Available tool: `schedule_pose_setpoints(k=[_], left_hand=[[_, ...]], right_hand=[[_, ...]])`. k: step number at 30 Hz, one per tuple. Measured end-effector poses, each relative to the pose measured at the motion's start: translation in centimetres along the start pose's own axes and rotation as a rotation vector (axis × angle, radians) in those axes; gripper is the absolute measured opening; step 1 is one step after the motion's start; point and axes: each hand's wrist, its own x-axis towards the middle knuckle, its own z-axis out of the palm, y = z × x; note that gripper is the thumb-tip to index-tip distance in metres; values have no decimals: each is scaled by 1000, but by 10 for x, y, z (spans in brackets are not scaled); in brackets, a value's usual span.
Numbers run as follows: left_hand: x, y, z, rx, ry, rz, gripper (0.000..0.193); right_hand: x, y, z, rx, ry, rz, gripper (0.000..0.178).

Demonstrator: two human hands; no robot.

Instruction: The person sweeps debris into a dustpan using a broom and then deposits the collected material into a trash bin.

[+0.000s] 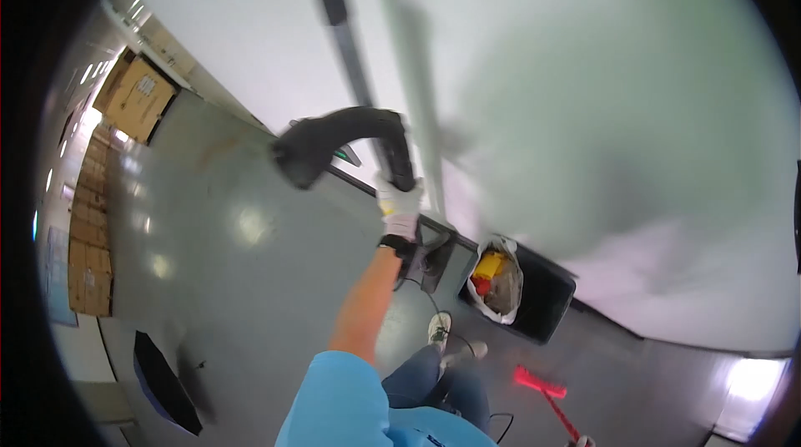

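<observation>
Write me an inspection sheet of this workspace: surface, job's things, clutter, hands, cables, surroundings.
Surface: glossy grey floor with light reflections.
Job's things: black curved piece and grey-and-black pole, raised; red brush, lower right.
Clutter: black bin with a white bag holding yellow and red items; dark object lower left, kind unclear.
Hands: left hand, white-gloved, closed where curved piece and pole meet; right hand at the brush handle, mostly cut off.
Cables: thin dark cable near the feet.
Surroundings: cardboard boxes far left; large white surface ahead.
</observation>
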Motion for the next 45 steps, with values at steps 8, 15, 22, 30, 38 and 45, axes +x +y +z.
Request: schedule_pose_setpoints(k=[8, 15, 22, 30, 38, 45], left_hand=[[76, 18, -112, -24, -53, 110, 56], [144, 7, -144, 8, -117, 87, 60], [238, -61, -163, 76, -201, -28, 75], [317, -102, -174, 114, -303, -3, 80], [347, -142, -161, 294, -210, -67, 91], [333, -111, -132, 120, 60, -143, 90]], right_hand=[[41, 6, -13, -73, -33, -69, 24], [41, 40, -4, 47, 41, -9, 16], [-55, 30, 53, 108, 66, -33, 15], [-144, 14, 101, 86, 72, -7, 14], [-187, -6, 122, 51, 149, 57, 16], [-225, -38, 163, 111, 251, 59, 23]])
